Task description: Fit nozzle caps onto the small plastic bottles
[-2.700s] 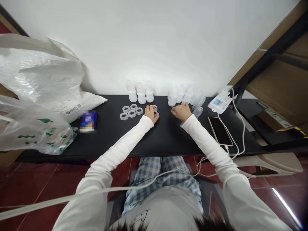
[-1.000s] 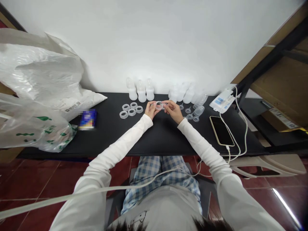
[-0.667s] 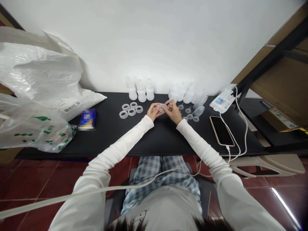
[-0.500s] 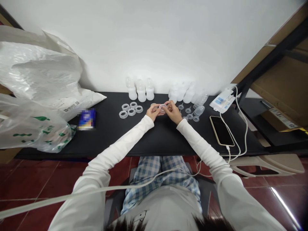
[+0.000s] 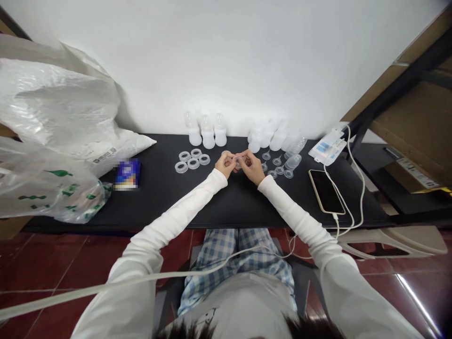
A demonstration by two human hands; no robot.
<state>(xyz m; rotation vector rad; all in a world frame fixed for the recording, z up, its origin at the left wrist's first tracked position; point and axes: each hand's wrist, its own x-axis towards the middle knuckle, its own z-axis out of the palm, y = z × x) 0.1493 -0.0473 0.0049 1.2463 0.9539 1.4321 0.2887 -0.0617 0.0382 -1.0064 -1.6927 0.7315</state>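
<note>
My left hand [image 5: 224, 165] and my right hand [image 5: 253, 168] are both closed around a translucent bottle collar ring [image 5: 238, 165] over the middle of the black table. Fingers cover much of the ring, and I cannot make out whether a teat sits in it. Several more collar rings [image 5: 193, 163] lie in a group to the left. On the right, close to my right hand, several clear silicone teats [image 5: 277, 161] are spread out. Another ring [image 5: 225, 153] shows partly behind my left hand.
Three white capped baby bottles [image 5: 207, 134] stand by the wall, with more bottles [image 5: 259, 134] and clear caps [image 5: 293, 161] rightward. A phone [image 5: 326, 192] on a cable and a white box [image 5: 327, 147] lie right. Plastic bags [image 5: 56, 108] and a blue packet [image 5: 127, 174] are left.
The ring has tilted between my hands, and my fingers now cover more of it. My right hand has shifted slightly left and down, with its thumb and fingers closer to my left.
</note>
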